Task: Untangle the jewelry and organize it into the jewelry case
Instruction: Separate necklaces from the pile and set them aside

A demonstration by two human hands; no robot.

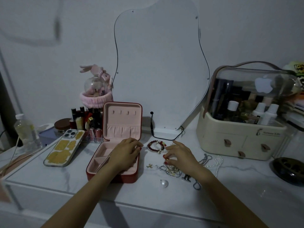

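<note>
Right hand (178,155) lowered onto tangled chain pile (171,169), small gold piece pinched at fingertips (166,159). Left hand (126,151) laid, fingers relaxed, over open red jewelry case (115,163). Beaded bracelets (156,146) placed between hands; pearl strand (218,163) left further right on marble tabletop (230,195).

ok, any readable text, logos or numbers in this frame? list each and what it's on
Apple-shaped white logo sticker, no words: on the clear lid of the cosmetic organizer.
Small print line on the organizer's cream base: too small and blurred to read.
Green-and-yellow item at the right edge behind the organizer: bold dark lettering, cut off and blurred, not readable.
Bottles inside the organizer, lipsticks, phone case: no legible text.
</note>
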